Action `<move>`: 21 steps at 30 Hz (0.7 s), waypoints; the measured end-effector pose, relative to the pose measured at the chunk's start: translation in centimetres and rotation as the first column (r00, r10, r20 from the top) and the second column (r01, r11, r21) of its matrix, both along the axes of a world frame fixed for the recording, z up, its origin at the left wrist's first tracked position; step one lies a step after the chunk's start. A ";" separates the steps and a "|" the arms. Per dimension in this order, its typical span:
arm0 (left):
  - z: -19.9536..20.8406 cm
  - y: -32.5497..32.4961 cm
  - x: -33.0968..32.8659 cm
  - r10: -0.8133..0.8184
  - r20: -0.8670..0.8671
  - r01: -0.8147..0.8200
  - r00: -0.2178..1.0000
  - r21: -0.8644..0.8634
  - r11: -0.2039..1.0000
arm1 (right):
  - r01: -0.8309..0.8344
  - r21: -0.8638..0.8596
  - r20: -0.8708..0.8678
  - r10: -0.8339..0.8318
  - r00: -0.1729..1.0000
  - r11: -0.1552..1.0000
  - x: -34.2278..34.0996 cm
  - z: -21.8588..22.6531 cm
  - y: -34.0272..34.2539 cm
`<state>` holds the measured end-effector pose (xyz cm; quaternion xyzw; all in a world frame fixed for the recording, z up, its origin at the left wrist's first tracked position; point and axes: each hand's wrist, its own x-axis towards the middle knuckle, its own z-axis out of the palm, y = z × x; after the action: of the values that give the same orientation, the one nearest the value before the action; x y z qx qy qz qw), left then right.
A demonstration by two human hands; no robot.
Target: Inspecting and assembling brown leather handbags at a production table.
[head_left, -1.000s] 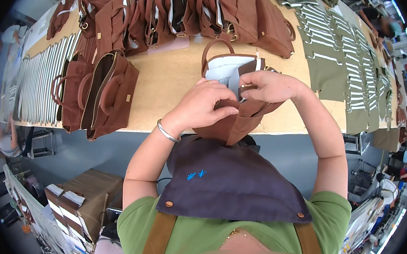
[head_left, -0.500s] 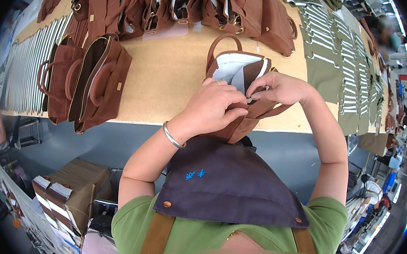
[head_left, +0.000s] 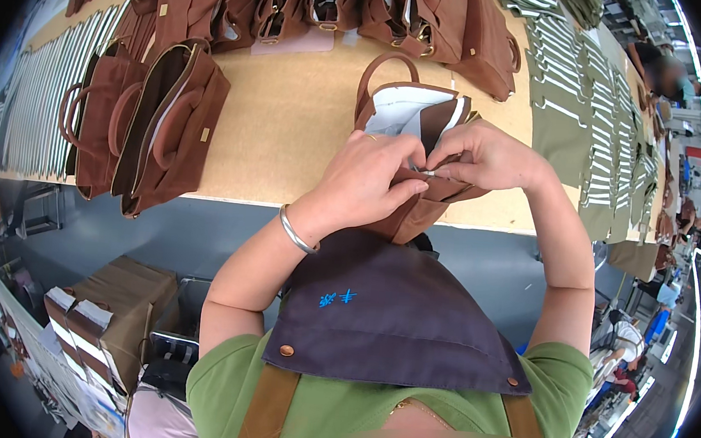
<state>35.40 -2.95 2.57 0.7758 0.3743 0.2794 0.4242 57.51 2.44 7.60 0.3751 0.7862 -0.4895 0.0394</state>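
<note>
A brown handbag (head_left: 413,224) stands at the table's front edge against my apron, its mouth spread apart. White and grey lining or paper (head_left: 394,107) shows inside, and one looped handle rises at its far side. My left hand (head_left: 366,175), with a ring and a silver bangle, is closed on the bag's near top edge. Across from it my right hand (head_left: 487,157) pinches the same edge, fingertips bent down into the opening. Between the fingertips of both hands shows a small pale bit, too small to name. The hands are close together, and the fingers partly cover the rim.
Two brown handbags (head_left: 180,131) stand at the table's left front edge. More brown bags (head_left: 326,7) line its far side. Overlapping olive pieces with white strips (head_left: 569,104) lie at the right, and a row of thin upright panels (head_left: 46,113) at the left. Behind me sits a brown carton (head_left: 126,300).
My right fingertips have come down onto the bag's near edge and met my left fingers there. The left index finger has curled in more. The bag stays in place.
</note>
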 end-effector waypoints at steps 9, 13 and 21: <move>0.4 3.2 0.3 -0.363 -0.233 0.297 0.902 -0.274 0.915 | -0.046 0.015 0.177 0.043 0.983 0.999 -1.6 0.3 0.0; -1.0 4.1 0.1 -0.422 -0.093 0.373 0.902 -0.325 0.869 | -0.018 -0.069 0.049 0.021 0.999 0.997 -1.1 0.7 0.1; -0.3 5.6 -0.7 -0.422 -0.102 0.360 0.901 -0.369 0.857 | 0.103 0.003 0.111 -0.103 0.988 0.995 -1.3 0.6 -1.1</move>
<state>34.72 2.67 2.23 0.7722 0.2875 0.0473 0.5646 56.25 1.33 8.17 0.4417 0.7619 -0.4702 0.0583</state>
